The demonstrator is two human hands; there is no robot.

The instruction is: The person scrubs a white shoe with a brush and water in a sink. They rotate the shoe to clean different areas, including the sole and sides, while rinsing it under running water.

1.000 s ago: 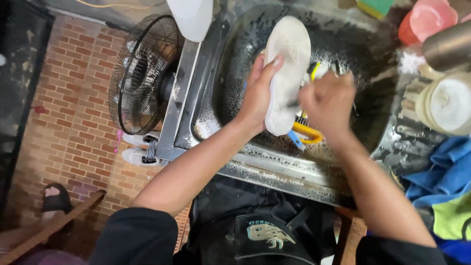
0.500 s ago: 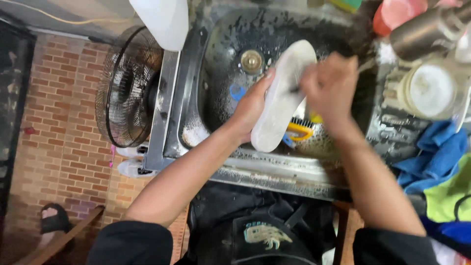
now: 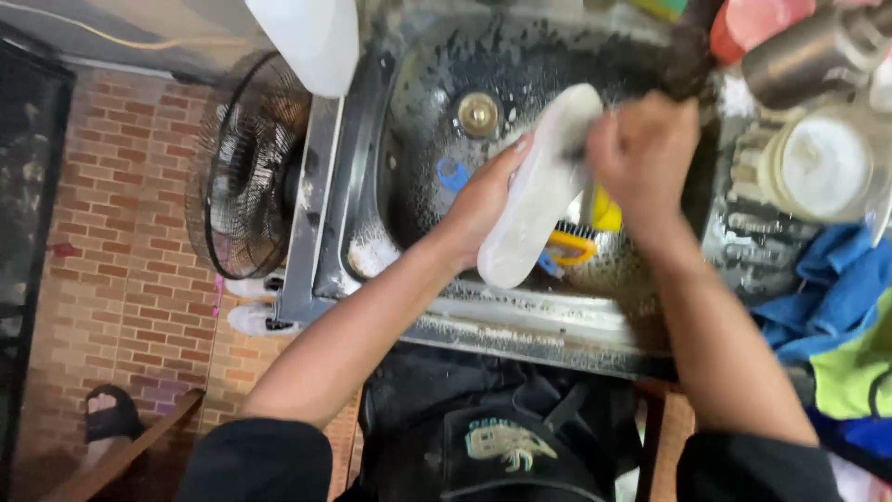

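While suds cling to its dark walls, the wet stainless steel sink point(image 3: 423, 121) fills the top of the view, brass drain point(image 3: 478, 113) showing at its bottom. Left of it stands a black wire-cage fan point(image 3: 246, 177) over the red brick floor point(image 3: 121, 270). Down in the basin, the pale white rubber sandal point(image 3: 539, 191) is tilted, sole up. Left hand point(image 3: 483, 200) has its grip closed around the sandal's left edge, fingers along the sole. Right hand point(image 3: 641, 153) is a closed fist pressed at the sandal's upper end; what it grips, I cannot tell. Just beneath sits a yellow plastic scrubbing brush point(image 3: 581, 232). Blue cloth point(image 3: 836, 288) lies right.
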